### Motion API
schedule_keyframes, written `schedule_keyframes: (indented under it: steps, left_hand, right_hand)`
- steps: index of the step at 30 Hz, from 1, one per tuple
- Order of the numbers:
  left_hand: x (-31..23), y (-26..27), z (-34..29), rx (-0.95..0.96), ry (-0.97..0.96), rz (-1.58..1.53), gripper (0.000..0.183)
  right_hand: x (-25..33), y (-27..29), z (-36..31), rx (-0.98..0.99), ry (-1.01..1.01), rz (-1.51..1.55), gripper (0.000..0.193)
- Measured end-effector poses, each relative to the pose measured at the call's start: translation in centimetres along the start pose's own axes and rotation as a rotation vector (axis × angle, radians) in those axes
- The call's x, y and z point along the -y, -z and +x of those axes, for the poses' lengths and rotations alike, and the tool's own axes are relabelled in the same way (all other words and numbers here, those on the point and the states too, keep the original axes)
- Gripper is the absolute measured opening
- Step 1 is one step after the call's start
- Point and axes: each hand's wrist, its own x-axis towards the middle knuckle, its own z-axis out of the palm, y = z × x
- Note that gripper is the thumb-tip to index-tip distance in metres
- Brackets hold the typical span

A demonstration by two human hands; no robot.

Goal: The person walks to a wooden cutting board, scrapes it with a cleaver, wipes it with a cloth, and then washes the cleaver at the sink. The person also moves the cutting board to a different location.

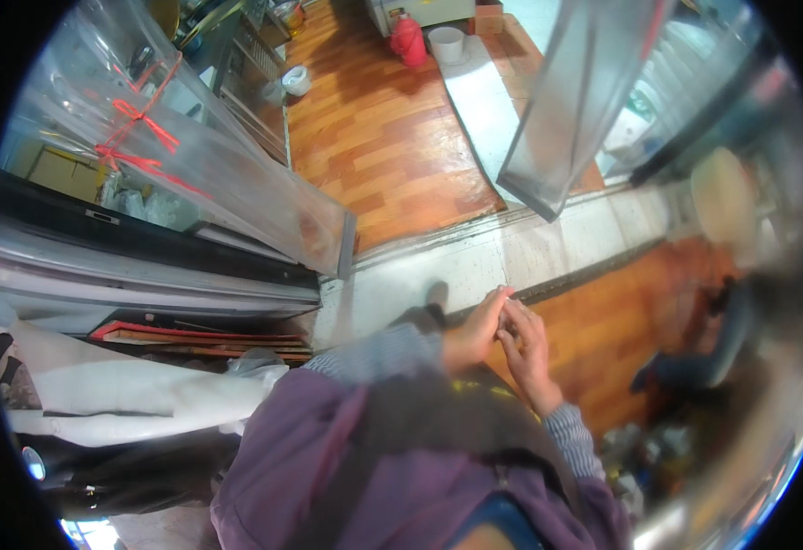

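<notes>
In front of my body my two hands meet, fingertips touching. My left hand (475, 335) has its fingers pressed together and angled up to the right. My right hand (527, 346) is bent in against it, the fingers closed over the left fingertips. A small pale spot shows where they meet; whether it is a thing held there is too small to tell. Striped grey-blue cuffs cover both wrists, and a purple garment (305, 449) fills the lower part of the view. Below the hands, a dark shoe (437, 294) stands on the pale doorway sill (374, 301).
Clear plastic strip curtains hang left (227, 174), tied with red string (140, 124), and right (571, 101). Beyond the sill, wood-patterned flooring (374, 119) leads to a red thermos flask (408, 41) and a white bucket (446, 43). At right a blurred person's leg (709, 353) and a round stool (724, 197) appear.
</notes>
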Motion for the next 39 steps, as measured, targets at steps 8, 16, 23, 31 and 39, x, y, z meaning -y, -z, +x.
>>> schedule_keyframes:
  steps: [8,16,23,31,39]
  left_hand:
    - [-12.6,2.9,5.9,0.152,0.128,-0.123,0.051]
    - [-20.5,7.2,8.8,0.131,0.081,-0.148,0.042]
    - [-24.5,6.7,10.2,0.062,0.093,-0.082,0.033]
    - [-30.8,3.9,15.3,-0.031,-0.162,0.087,0.021]
    - [-34.0,4.6,18.8,-0.429,-0.207,-0.141,0.021]
  right_hand:
    - [-1.3,-5.7,13.9,0.150,-0.186,0.250,0.024]
    - [-1.3,-9.8,22.9,0.136,-0.544,0.551,0.016]
    - [-2.2,-9.8,27.5,0.066,-0.524,0.466,0.020]
    - [-1.7,-9.2,35.7,0.322,-0.252,0.385,0.052]
    - [-7.0,-8.3,38.6,0.238,-0.324,0.448,0.035]
